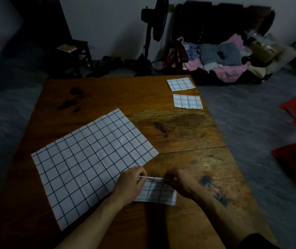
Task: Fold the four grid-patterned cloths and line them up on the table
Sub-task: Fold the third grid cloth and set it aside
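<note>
Wooden table: two folded grid cloths at 1 o'clock, far one and near one, apart, in line along the right edge. Open cloth flat at 8 o'clock. Small folded cloth at 6 o'clock, its top edge pinched by left hand and right hand. Beyond the table: fan, clothes heap, stool.

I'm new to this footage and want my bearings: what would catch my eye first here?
The big unfolded grid cloth spread over the table's near left stands out most. Just right of it, the left hand and right hand pinch the top edge of a small folded cloth. Two finished folded cloths lie along the wooden table's far right edge.
</note>
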`<state>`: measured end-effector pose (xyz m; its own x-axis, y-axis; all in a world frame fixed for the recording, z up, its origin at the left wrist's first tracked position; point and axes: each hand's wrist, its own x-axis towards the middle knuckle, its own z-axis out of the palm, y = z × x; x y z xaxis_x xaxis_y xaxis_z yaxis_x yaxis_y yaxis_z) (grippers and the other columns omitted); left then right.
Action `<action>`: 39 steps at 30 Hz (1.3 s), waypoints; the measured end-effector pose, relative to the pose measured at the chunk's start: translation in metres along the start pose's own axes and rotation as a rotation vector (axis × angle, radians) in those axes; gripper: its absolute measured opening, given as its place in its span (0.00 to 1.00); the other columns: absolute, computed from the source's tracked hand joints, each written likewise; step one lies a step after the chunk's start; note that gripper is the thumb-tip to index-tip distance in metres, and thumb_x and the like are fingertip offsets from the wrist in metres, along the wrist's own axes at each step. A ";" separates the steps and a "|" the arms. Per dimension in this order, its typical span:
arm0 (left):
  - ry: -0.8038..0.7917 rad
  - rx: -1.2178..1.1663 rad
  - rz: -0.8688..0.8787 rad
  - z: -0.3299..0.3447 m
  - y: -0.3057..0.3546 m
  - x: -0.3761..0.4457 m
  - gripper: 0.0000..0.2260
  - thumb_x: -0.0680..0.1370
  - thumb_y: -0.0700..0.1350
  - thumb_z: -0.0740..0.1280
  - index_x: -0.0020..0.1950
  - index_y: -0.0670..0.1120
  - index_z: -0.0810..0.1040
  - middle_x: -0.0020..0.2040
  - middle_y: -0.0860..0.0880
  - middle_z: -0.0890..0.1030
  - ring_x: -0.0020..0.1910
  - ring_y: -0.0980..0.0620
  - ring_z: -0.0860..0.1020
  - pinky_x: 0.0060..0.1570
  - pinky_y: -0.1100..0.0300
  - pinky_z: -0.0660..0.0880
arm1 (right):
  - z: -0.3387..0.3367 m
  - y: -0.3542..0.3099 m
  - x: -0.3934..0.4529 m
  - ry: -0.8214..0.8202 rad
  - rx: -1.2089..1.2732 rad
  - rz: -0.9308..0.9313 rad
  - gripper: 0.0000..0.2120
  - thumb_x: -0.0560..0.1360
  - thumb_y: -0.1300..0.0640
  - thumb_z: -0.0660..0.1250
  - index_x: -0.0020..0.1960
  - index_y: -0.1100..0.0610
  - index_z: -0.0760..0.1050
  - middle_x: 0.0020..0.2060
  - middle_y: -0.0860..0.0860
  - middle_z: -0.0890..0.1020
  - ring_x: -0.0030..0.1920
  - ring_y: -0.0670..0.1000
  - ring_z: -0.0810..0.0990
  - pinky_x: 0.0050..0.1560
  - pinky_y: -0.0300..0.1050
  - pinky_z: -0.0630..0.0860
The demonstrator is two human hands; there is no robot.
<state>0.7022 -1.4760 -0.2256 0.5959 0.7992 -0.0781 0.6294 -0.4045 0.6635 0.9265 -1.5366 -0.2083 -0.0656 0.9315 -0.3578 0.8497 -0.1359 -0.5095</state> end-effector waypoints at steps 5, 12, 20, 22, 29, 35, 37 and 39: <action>0.101 -0.138 0.161 -0.021 0.022 0.015 0.02 0.79 0.48 0.64 0.47 0.54 0.73 0.44 0.58 0.75 0.44 0.62 0.74 0.43 0.62 0.76 | -0.027 -0.011 -0.026 0.192 0.005 -0.019 0.04 0.78 0.52 0.66 0.50 0.48 0.79 0.46 0.41 0.77 0.44 0.39 0.76 0.42 0.33 0.73; 0.140 -0.443 0.408 -0.021 0.089 0.032 0.02 0.77 0.46 0.69 0.46 0.49 0.80 0.42 0.55 0.79 0.43 0.57 0.78 0.42 0.56 0.76 | -0.052 -0.008 -0.108 0.557 0.026 0.096 0.04 0.76 0.55 0.69 0.48 0.51 0.83 0.41 0.45 0.79 0.41 0.44 0.77 0.41 0.41 0.75; 0.037 -0.530 0.471 0.005 0.177 0.012 0.02 0.78 0.46 0.68 0.46 0.50 0.79 0.42 0.54 0.80 0.44 0.57 0.79 0.41 0.54 0.78 | -0.058 0.021 -0.206 0.822 0.091 0.104 0.02 0.75 0.60 0.70 0.45 0.54 0.81 0.39 0.47 0.80 0.40 0.47 0.79 0.40 0.50 0.77; 0.006 -0.528 0.487 0.010 0.201 0.004 0.03 0.77 0.49 0.67 0.46 0.51 0.79 0.42 0.54 0.80 0.44 0.55 0.79 0.42 0.50 0.79 | -0.056 0.031 -0.229 0.889 0.099 0.100 0.03 0.75 0.61 0.71 0.44 0.54 0.80 0.38 0.46 0.79 0.39 0.47 0.78 0.39 0.50 0.76; -0.102 -0.356 0.523 0.067 0.298 -0.037 0.08 0.75 0.42 0.72 0.47 0.54 0.77 0.45 0.56 0.80 0.44 0.57 0.79 0.40 0.54 0.81 | -0.047 0.088 -0.339 1.099 0.169 0.129 0.07 0.74 0.63 0.71 0.44 0.52 0.80 0.39 0.44 0.77 0.39 0.43 0.77 0.38 0.36 0.74; -0.208 -0.310 0.571 0.154 0.389 -0.082 0.06 0.76 0.40 0.70 0.45 0.51 0.77 0.43 0.53 0.80 0.42 0.55 0.80 0.39 0.53 0.81 | -0.028 0.156 -0.465 1.161 0.226 0.216 0.02 0.74 0.61 0.72 0.43 0.55 0.81 0.39 0.47 0.79 0.40 0.43 0.78 0.40 0.32 0.73; -0.250 -0.310 0.573 0.179 0.413 -0.093 0.05 0.76 0.39 0.70 0.45 0.49 0.77 0.42 0.52 0.80 0.42 0.54 0.80 0.40 0.52 0.81 | -0.019 0.178 -0.500 1.184 0.255 0.263 0.05 0.72 0.63 0.73 0.42 0.54 0.80 0.38 0.47 0.79 0.39 0.43 0.77 0.40 0.31 0.71; -0.288 -0.281 0.588 0.202 0.430 -0.098 0.05 0.76 0.40 0.70 0.44 0.50 0.78 0.41 0.52 0.80 0.40 0.53 0.80 0.39 0.49 0.81 | -0.010 0.196 -0.528 1.214 0.277 0.311 0.05 0.72 0.63 0.73 0.42 0.54 0.80 0.38 0.46 0.80 0.40 0.43 0.78 0.40 0.34 0.72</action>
<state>1.0151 -1.8185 -0.0831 0.9298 0.3191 0.1834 0.0345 -0.5717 0.8197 1.1332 -2.0516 -0.1117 0.7562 0.5367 0.3744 0.5969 -0.3314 -0.7307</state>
